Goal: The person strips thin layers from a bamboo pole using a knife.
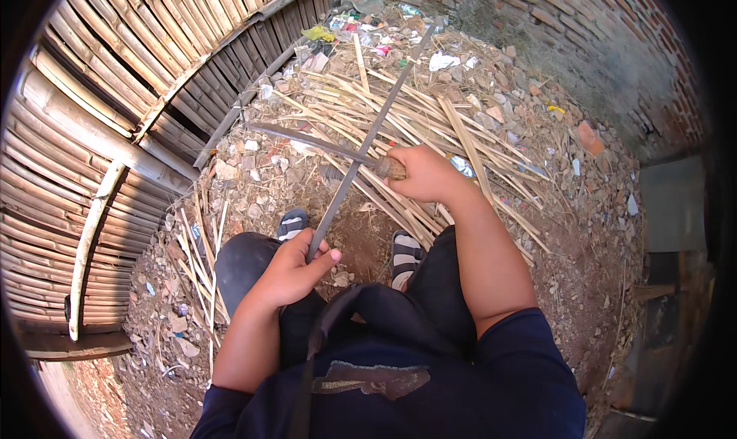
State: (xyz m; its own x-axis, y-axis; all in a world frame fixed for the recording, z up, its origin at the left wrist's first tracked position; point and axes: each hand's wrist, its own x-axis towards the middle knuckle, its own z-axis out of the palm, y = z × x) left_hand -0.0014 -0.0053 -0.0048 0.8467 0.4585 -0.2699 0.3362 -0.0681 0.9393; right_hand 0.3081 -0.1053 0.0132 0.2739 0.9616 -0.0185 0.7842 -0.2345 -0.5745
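My left hand [293, 268] is closed on the near end of a long, flat, greyish bamboo strip [381, 112]. This strip slants up and away to the right, toward the litter at the back. In my right hand [424, 175] is the wooden handle of a long knife [311, 139], its slightly curved dark blade pointing left. Blade and strip cross close to the handle; whether they press together I cannot tell. Under them, a loose pile of pale split bamboo strips [430, 124] lies on the ground. My sandalled feet stand just behind the crossing.
A bamboo-slat wall [84, 109] runs along the left, with a brick wall [568, 28] at the back right. Stones and plastic litter [445, 61] cover the dirt. More thin strips [201, 266] lie beside my left knee [244, 270]. A reddish brick piece [589, 138] lies right.
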